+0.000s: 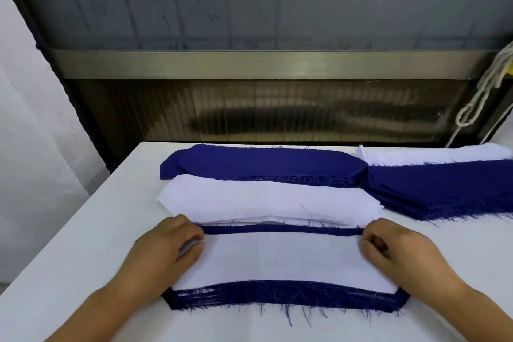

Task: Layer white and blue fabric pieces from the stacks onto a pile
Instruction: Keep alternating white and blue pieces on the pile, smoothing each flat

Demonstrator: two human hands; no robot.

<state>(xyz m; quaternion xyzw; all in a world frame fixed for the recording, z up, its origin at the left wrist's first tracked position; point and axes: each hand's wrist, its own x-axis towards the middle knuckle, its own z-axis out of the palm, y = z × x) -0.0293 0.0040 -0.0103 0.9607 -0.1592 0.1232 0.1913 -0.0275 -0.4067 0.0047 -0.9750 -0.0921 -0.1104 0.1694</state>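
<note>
While both forearms reach in from the table's (83, 230) near edge, I see the left hand (169, 247) and right hand (394, 247) pinching the white top piece (280, 261) on the pile (277, 300); fingertips are hidden.

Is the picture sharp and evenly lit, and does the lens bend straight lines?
Head view: soft, even light, only faint shadows under both hands; the white top fabric piece looks washed out, its weave lost; the wide lens bows the grey metal rail; the ribbed panel shows blurry reflections.
</note>
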